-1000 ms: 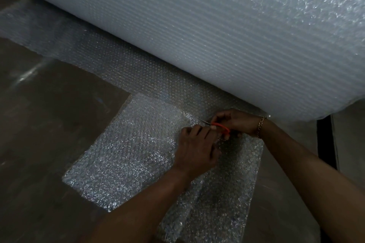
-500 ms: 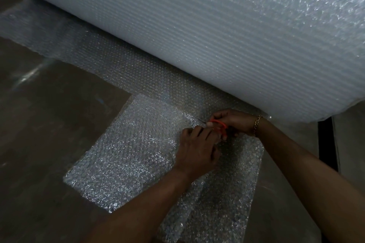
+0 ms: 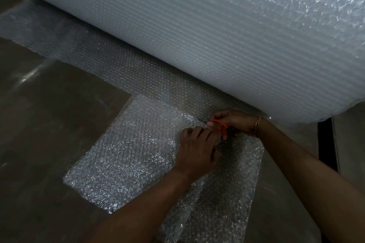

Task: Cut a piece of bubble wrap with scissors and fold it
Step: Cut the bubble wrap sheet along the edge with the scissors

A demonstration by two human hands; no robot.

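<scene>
at far left, bare brown floor (image 3: pixel 49 124). next, bubble wrap (image 3: pixel 126 156) lying flat on that floor, a shiny rectangular flap reaching toward the camera. left hand (image 3: pixel 197 150) knuckles-up on the flap's far right part, fingers curled together and pinching the wrap just beside the blades. orange-handled scissors (image 3: pixel 218 123) at the flap's far edge, tips pointing left. right hand (image 3: pixel 235 122) with fingers clamped round the handles, gold bracelet (image 3: pixel 257 125) at the wrist. behind and rightward, big white roll (image 3: pixel 246 35) of the same material.
</scene>
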